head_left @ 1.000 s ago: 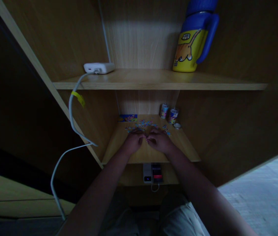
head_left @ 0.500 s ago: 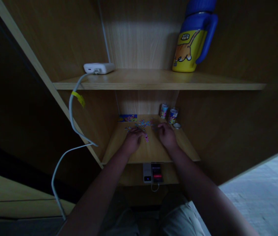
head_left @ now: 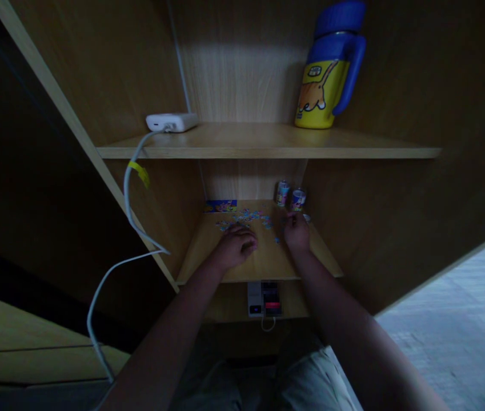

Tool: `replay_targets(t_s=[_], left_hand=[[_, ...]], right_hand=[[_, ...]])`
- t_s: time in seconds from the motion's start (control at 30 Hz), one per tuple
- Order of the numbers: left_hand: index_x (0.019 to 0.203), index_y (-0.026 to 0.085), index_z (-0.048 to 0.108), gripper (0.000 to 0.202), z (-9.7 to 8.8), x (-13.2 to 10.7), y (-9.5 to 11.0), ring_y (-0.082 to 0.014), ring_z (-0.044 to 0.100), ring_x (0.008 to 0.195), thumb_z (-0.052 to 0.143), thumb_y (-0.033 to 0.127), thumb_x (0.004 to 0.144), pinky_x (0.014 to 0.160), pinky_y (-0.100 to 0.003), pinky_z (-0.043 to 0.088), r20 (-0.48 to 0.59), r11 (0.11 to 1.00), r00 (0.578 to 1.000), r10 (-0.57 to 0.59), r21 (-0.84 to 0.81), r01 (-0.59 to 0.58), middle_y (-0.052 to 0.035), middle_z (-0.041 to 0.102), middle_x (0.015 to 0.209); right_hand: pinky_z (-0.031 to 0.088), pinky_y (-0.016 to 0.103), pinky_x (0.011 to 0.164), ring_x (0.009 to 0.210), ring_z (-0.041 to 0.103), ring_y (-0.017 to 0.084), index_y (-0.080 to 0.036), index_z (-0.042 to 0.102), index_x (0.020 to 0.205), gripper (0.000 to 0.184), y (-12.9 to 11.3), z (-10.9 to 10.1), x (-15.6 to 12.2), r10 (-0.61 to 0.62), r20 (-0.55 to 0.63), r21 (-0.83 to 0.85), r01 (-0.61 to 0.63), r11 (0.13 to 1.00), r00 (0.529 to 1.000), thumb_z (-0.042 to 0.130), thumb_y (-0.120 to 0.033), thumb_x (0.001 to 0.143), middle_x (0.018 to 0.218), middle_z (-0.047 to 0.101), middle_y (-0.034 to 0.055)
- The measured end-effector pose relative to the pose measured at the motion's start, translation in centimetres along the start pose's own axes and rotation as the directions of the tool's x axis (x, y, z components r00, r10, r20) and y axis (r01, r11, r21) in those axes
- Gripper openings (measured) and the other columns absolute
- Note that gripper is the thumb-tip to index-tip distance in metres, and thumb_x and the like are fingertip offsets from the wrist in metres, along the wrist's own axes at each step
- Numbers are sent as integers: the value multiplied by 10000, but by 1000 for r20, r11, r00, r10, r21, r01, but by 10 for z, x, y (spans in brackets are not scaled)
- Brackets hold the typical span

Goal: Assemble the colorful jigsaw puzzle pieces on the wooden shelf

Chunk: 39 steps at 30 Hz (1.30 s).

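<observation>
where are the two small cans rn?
Head view: the two small cans stand at the back right of the lower shelf, just beyond the right hand, right of the puzzle pieces.

Near half of the low wooden shelf board [head_left: 263, 267] is bare, so there's easy room coming in from the front. The far end is cluttered: scattered colourful puzzle pieces [head_left: 248, 216] in the middle, two small printed cans [head_left: 283, 193] far right. The upper wooden shelf [head_left: 268, 150] caps headroom, and a white cable [head_left: 127, 200] dangles left.

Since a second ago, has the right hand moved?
Yes. The right hand went right and back, off the left hand, toward the small cans.
</observation>
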<state>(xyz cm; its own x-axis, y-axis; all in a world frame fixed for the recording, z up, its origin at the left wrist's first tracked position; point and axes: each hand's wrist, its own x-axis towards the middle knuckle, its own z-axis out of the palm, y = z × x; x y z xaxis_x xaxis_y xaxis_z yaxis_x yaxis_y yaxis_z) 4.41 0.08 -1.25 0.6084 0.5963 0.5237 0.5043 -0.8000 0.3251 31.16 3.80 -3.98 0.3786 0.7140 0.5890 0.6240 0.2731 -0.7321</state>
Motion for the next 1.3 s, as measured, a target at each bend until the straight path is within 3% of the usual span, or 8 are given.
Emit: replay_targets(t_s=[0.23,0.37,0.53,0.67,0.83,1.0,1.13,1.3], left_hand=[[1056,284,821,143,0,1,-5,-262,748,1164,752,176,991,1122,-500,548,4,1000,1000,2,-29,-2,-45,838,1178],[1061,275,806,160,1,0,-5,-264,751,1155,760,150,971,1106,-488,561,-13,999,1000,-7,-37,6,-49,839,1164],[1059,264,801,152,1,-1,-5,-267,750,1147,770,148,965,1103,-487,562,-20,999,1000,-1,-46,0,-56,838,1167],[1047,261,803,155,1,0,-7,-259,756,1138,765,136,964,1103,-478,563,-16,998,1000,14,-58,-15,-53,839,1175],[1043,262,806,150,3,0,-9,-264,762,1144,756,137,977,1107,-496,561,-28,997,999,27,-65,-29,-53,843,1179],[1036,267,811,148,5,0,-12,-271,771,1136,767,142,969,1092,-504,570,-30,997,999,37,-69,-39,-52,846,1189],[1025,264,807,152,5,0,-11,-269,769,1134,760,133,967,1108,-509,561,-27,997,999,36,-65,-37,-52,845,1185],[1037,269,805,158,4,-1,-10,-270,770,1122,755,136,969,1111,-507,555,-18,998,999,32,-55,-33,-46,848,1180]], right_hand=[[569,438,980,1036,722,325,-195,729,1110,317,0,6,-2,-55,81,-80,61,995,995,440,-312,1052,1099,783,184],[539,449,1054,1126,703,328,-194,771,1126,253,-12,9,-9,-130,184,-130,155,979,974,556,-303,1047,1168,784,189],[523,474,1062,1233,681,331,-270,799,1251,258,-31,5,-18,-276,458,-233,414,880,845,620,-349,1081,1341,781,137],[519,444,1030,1198,723,309,-271,820,1178,260,-44,0,-19,-219,575,-302,453,839,788,577,-343,1120,1284,812,114],[517,454,978,1105,747,344,-181,816,1135,321,-50,-3,-18,-113,535,-417,378,827,837,526,-319,1131,1172,812,207],[482,504,1091,1293,673,380,-136,759,1309,404,-53,-2,-21,-53,512,-474,333,815,857,480,-375,1139,1355,762,239],[336,557,1280,1562,489,348,-185,619,1573,523,-50,4,-19,-102,611,-415,427,803,785,415,-443,1167,1695,563,181],[169,628,1358,1667,361,342,-202,518,1680,614,-43,13,-12,-24,700,-407,427,808,713,387,-526,1174,1772,470,156]])
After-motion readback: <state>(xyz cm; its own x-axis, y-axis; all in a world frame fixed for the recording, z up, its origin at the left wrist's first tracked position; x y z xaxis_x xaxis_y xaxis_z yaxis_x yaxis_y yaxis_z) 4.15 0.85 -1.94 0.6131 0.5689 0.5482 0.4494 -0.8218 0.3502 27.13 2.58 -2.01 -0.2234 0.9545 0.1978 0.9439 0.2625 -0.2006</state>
